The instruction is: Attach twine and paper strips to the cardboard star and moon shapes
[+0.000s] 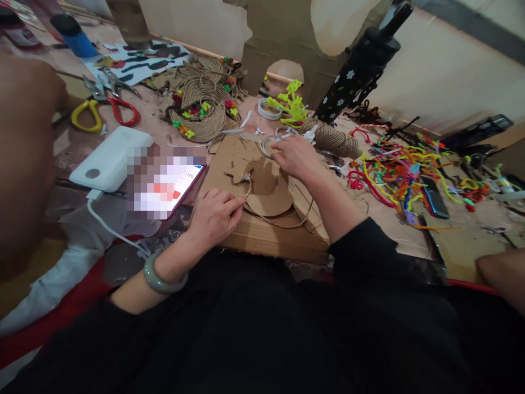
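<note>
My left hand [217,216] is closed at the left edge of a cardboard box [279,244], its fingertips pinching a thin strand of jute twine [283,225]. The strand loops along the front of a rounded cardboard cutout [270,203] lying on the box. At the cutout's far side, my right hand [298,157] is closed with its fingertips on the rim of a roll of clear tape [266,145]. A spool of jute twine [330,138] lies just beyond that hand.
Left are a white power bank [112,158], a lit phone [168,189], scissors [90,112] and pliers [121,104]. Twine-covered pieces [205,104] lie at the back. A black flowered umbrella [353,71] and colourful pipe cleaners [402,175] are right. Other people's arms show at both sides.
</note>
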`<state>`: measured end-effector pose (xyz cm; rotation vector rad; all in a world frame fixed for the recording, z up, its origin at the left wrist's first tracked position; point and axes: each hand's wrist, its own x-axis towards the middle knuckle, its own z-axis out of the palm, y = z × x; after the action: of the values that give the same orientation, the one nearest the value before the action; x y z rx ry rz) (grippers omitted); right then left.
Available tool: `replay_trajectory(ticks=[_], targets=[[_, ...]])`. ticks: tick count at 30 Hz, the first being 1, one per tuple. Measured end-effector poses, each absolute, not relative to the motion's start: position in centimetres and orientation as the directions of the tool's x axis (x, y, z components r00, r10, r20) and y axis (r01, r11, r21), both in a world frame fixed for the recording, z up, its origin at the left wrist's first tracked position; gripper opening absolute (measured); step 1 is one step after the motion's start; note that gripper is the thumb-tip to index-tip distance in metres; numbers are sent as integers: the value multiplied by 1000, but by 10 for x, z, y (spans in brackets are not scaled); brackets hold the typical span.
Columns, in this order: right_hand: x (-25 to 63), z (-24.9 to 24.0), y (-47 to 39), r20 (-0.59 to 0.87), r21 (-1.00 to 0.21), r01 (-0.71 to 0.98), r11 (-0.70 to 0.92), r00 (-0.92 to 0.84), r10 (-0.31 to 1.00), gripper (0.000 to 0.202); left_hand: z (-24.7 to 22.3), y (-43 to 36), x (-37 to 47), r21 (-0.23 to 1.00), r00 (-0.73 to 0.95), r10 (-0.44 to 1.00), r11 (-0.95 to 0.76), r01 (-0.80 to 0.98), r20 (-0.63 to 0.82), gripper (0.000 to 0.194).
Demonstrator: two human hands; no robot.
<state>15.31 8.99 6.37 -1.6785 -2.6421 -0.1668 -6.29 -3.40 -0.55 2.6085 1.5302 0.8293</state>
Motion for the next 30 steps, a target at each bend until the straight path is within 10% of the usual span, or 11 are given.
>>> replay_trajectory(ticks=[14, 30], targets=[[134, 56, 115, 48, 86, 975, 204, -209, 977, 32, -8, -25, -66, 349, 346, 838, -502, 791, 422, 22], [163, 64, -11, 297, -482, 743, 464, -360, 884, 24, 8, -30, -70, 565, 179, 840, -486, 666, 512, 24]])
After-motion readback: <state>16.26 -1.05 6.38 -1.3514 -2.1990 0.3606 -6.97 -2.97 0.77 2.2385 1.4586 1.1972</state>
